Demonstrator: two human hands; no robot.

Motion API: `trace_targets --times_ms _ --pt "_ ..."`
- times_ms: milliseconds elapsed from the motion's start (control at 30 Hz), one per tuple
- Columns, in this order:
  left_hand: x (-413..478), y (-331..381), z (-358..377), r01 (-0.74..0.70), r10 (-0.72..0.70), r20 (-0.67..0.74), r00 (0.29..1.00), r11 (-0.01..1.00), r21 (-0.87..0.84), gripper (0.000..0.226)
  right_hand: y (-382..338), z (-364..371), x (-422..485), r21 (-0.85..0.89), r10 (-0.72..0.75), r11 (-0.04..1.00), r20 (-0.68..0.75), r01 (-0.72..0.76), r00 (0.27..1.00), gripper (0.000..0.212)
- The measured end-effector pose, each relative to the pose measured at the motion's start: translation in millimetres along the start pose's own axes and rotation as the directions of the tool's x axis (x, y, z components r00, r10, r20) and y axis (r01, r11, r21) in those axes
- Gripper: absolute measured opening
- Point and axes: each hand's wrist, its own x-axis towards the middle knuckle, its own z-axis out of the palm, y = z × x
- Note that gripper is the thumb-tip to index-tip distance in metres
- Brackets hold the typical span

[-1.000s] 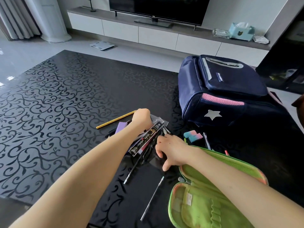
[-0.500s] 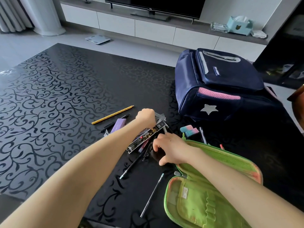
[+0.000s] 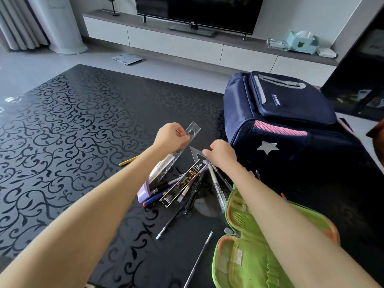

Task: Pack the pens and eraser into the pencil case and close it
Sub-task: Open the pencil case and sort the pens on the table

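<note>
Two hands hold stationery over the black table (image 3: 72, 132).
The left hand (image 3: 172, 137) pinches a clear ruler (image 3: 192, 129), which is tilted. The right hand (image 3: 221, 152) grips the upper ends of the pens (image 3: 187, 183), which fan out below it. The green pencil case (image 3: 249, 256) lies open at the near right edge, and a navy backpack (image 3: 291, 125) is at the far right corner.

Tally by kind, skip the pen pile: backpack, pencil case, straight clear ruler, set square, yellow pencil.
Backpack: 1
Pencil case: 1
Straight clear ruler: 1
Set square: 1
Yellow pencil: 1
Total: 5
</note>
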Motion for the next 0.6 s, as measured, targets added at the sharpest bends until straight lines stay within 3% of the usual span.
trace_targets --times_ms 133,233,367,433,500,600 --pt "0 0 -18 0.048 -0.055 -0.007 0.998 0.916 -0.397 0.015 -12 16 19 -0.141 0.09 0.987 0.078 -0.078 0.993 0.07" --pt "2 -2 -28 0.055 -0.076 -0.016 0.997 0.837 -0.545 0.012 -22 26 24 -0.231 0.111 0.969 0.093 -0.088 0.989 0.069" --pt "1 -4 -34 0.022 -0.099 -0.079 0.992 0.746 -0.666 0.008 -24 30 30 -0.191 0.163 0.971 0.087 -0.144 0.983 0.067" --pt "-4 -5 -38 0.002 -0.113 -0.101 0.988 0.675 -0.738 0.008 -22 32 35 -0.105 0.166 0.982 0.09 -0.156 0.982 0.054" --pt "-10 -5 -44 -0.023 -0.121 -0.117 0.986 0.596 -0.803 0.008 -17 32 37 0.077 0.125 0.989 0.052 -0.129 0.991 0.027" --pt "-21 -2 -54 -0.055 -0.13 -0.135 0.982 0.488 -0.871 0.005 -17 24 29 0.507 0.091 0.861 -0.103 -0.027 0.991 0.011"
